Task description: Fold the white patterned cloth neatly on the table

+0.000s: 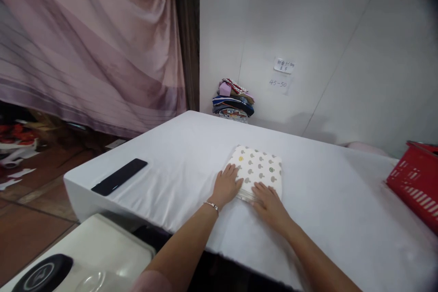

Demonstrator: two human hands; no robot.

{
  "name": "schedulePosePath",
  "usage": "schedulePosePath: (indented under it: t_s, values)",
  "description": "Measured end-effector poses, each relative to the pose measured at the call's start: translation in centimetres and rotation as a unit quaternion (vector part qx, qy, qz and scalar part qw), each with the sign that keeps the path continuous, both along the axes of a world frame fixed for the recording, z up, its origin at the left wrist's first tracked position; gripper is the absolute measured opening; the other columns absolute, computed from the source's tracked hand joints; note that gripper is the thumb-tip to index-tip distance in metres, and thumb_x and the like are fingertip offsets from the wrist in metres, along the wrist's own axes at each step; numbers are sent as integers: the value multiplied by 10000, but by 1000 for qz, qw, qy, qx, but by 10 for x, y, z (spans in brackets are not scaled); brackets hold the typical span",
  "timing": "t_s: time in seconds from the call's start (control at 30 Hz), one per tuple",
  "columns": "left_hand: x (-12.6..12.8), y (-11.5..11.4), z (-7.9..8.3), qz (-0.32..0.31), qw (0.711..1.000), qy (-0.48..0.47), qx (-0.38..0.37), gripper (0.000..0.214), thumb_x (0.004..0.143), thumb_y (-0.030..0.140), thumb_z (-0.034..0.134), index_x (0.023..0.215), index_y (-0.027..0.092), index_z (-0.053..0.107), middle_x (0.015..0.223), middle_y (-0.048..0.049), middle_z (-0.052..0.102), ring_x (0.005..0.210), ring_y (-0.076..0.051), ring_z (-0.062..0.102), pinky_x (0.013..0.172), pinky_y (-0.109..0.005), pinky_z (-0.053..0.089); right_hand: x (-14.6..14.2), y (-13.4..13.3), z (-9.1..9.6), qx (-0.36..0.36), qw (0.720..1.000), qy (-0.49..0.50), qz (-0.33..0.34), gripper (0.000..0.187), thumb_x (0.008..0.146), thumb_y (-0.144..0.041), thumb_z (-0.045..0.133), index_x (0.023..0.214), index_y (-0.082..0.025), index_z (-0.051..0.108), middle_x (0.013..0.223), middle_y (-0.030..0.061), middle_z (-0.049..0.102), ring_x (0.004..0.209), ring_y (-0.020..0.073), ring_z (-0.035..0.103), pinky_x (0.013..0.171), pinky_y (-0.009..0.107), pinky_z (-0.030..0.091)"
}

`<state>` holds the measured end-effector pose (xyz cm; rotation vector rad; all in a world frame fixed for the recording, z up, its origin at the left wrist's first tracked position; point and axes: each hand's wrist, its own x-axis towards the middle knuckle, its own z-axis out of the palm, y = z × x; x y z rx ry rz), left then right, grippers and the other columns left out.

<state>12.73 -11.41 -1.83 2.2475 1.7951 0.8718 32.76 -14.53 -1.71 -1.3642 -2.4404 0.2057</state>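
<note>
A folded white cloth [258, 164] with a grey printed pattern and small yellow and green motifs lies flat on the white-covered table [178, 159]. My left hand [226, 186] rests on its near left edge, fingers stretched out over the fabric. On the near right part, my right hand [270, 204] lies with fingers extended and touching the cloth. Neither hand grips it. A bracelet [212, 206] is on my left wrist.
A black phone-like slab [119, 176] lies at the table's left. A red basket [415, 182] stands at the right edge. Folded fabrics [233, 100] are stacked behind the table by the wall, below paper notes [284, 66]. A pale box-like surface [102, 246] is at the lower left.
</note>
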Motion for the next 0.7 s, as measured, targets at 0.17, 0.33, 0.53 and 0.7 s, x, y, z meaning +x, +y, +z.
schedulePosePath:
  t_s: [0.17, 0.33, 0.53, 0.7]
  values:
    - [0, 1, 1, 1, 1000, 4, 10, 398, 870, 333, 461, 1260, 255, 480, 1383, -78, 444, 1322, -240, 321, 1040, -449, 298, 11, 26, 10, 7, 996, 29, -86, 481, 900, -443, 374, 1314, -213, 459, 1433, 110, 366, 1349, 273, 262, 1056, 520, 240]
    - [-2, 3, -1, 2, 1000, 20, 20, 401, 874, 331, 450, 1263, 240, 482, 1375, -87, 454, 1316, -247, 333, 1024, -448, 322, 12, 35, -8, 17, 993, 2, -113, 440, 912, -386, 361, 1295, -209, 483, 1415, 108, 396, 1342, 270, 279, 1062, 517, 224]
    - [-3, 2, -1, 2, 999, 33, 24, 403, 882, 326, 426, 1271, 236, 481, 1375, -87, 453, 1314, -246, 338, 1018, -450, 331, 15, 35, -19, 34, 988, 97, -113, 420, 904, -417, 378, 1247, -230, 532, 1394, 90, 430, 1335, 253, 299, 1066, 517, 246]
    - [-7, -1, -6, 13, 999, 6, 43, 384, 887, 336, 412, 1242, 228, 509, 1370, -73, 460, 1307, -228, 345, 1034, -423, 319, 23, 42, -28, 22, 939, 290, -184, 481, 870, -436, 420, 1262, -178, 522, 1462, 99, 312, 1358, 255, 244, 1024, 436, 368]
